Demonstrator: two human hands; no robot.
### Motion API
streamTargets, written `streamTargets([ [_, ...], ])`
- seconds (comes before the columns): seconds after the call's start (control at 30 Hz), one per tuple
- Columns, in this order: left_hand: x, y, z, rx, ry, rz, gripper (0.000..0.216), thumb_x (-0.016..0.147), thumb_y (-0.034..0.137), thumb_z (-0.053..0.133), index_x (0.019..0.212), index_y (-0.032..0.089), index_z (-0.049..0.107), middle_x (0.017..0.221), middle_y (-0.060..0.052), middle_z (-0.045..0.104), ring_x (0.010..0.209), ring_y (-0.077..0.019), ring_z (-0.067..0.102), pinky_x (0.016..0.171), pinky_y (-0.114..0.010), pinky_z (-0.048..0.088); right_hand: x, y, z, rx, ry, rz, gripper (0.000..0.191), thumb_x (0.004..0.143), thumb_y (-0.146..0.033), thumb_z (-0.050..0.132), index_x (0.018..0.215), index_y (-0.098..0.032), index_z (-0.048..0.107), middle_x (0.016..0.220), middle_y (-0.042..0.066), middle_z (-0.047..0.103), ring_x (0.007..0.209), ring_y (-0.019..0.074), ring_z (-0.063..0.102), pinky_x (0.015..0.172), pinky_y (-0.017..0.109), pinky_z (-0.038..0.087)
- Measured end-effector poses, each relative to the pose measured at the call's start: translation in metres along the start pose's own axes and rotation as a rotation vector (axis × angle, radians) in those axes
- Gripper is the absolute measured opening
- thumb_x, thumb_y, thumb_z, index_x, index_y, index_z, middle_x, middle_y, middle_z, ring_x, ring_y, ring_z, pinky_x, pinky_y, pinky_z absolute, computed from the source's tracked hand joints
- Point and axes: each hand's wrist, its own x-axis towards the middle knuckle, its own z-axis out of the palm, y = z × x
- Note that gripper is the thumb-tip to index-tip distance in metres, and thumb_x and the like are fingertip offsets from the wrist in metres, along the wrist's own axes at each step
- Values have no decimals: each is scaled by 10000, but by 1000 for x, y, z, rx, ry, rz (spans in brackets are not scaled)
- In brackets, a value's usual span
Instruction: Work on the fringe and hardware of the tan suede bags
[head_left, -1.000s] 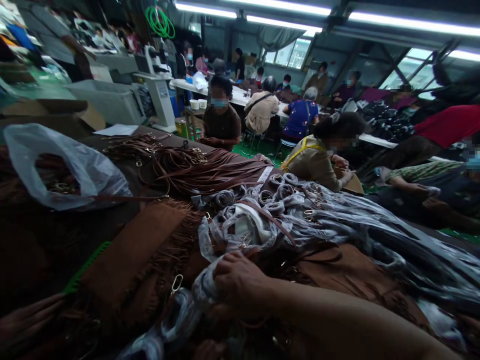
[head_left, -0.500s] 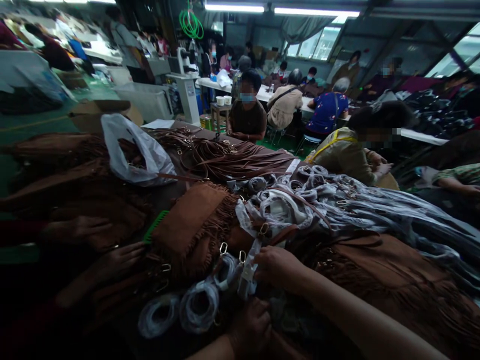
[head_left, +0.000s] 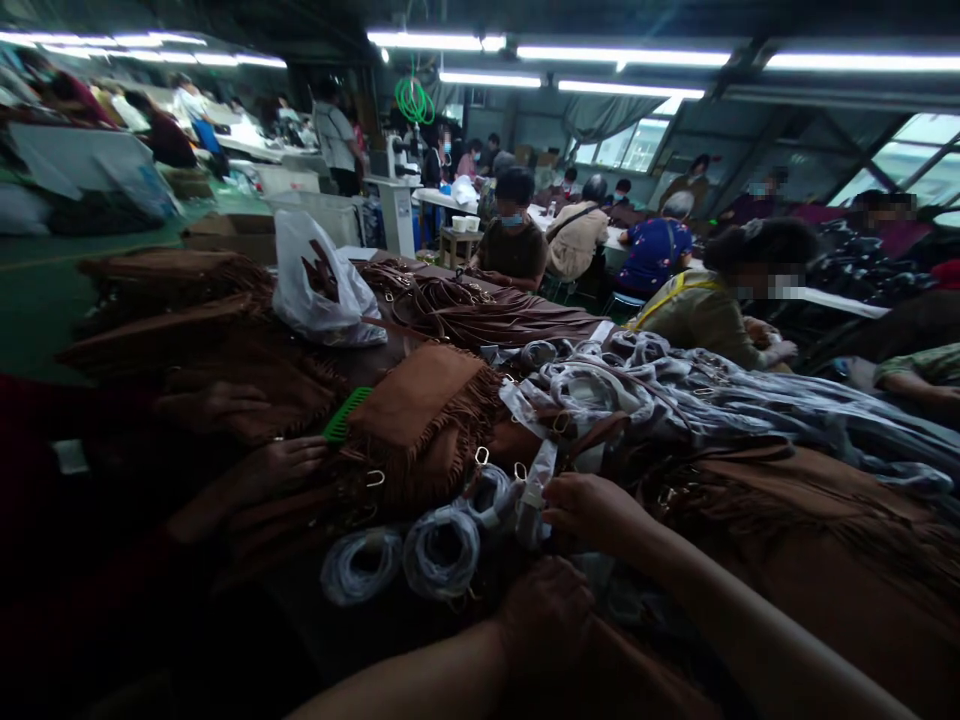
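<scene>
The right hand (head_left: 592, 510) is pinching a plastic-wrapped strap (head_left: 534, 490), fingers together on the wrapper, right beside the coiled wrapped straps (head_left: 442, 548) on the table. The left hand (head_left: 544, 615) is resting loosely curled just below; can't tell if it's gripping anything. Looks like it's sorting straps next to the brown fringed bag (head_left: 424, 410). Next bit probably needs a clean lift without snagging those gold clips (head_left: 482, 456).

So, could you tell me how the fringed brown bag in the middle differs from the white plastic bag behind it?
The fringed brown bag is opaque suede-like material, lying flat with fringe hanging off its edge. The white plastic bag is thin, translucent and crumpled, standing puffed up with brown items showing through. The brown bag lies nearer the right hand. Both sit on the same crowded worktable.
</scene>
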Motion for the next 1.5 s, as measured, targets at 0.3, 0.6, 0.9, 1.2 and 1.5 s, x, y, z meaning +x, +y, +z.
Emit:
streamTargets([
  [0.3, -5, 2, 3, 99, 21, 140, 188, 868, 262, 439, 882, 149, 589, 918, -56, 645, 919, -187, 571, 879, -330, 438, -24, 23, 21, 3, 190, 32, 247, 824, -406, 538, 898, -223, 686, 806, 25, 679, 691, 136, 579, 608, 222, 359],
  [0.6, -6, 7, 0, 281, -68, 235, 258, 877, 242, 419, 998, 97, 595, 1045, -130, 641, 993, -222, 579, 886, -371, 430, -10, -29, 65, -102, 242, 362, 507, 763, -652, 491, 643, -190, 661, 649, 70, 639, 606, 157, 581, 528, 243, 300],
  [0.9, -64, 19, -75, 265, -40, 137, 225, 852, 335, 514, 956, 157, 604, 1019, -73, 637, 1011, -210, 553, 914, -325, 427, -29, -80, 51, -326, 635, 288, 342, 756, -502, 559, 798, -188, 687, 820, 92, 655, 808, 206, 592, 687, 276, 370],
  [1.2, -132, 21, -130, 346, 1, -109, 146, 828, 262, 558, 927, 157, 584, 977, -67, 615, 972, -193, 542, 952, -333, 414, -13, -130, 69, -228, 585, 183, 433, 746, -383, 644, 1151, -229, 620, 1038, 79, 628, 973, 206, 570, 812, 279, 389],
  [1.5, -193, 62, -125, 210, 10, -278, 93, 817, 215, 568, 902, 184, 589, 952, -44, 591, 941, -181, 529, 878, -318, 434, -171, -81, 102, 218, 802, 230, 387, 795, -475, 529, 1003, -189, 686, 978, 66, 687, 855, 193, 625, 754, 287, 444],
])
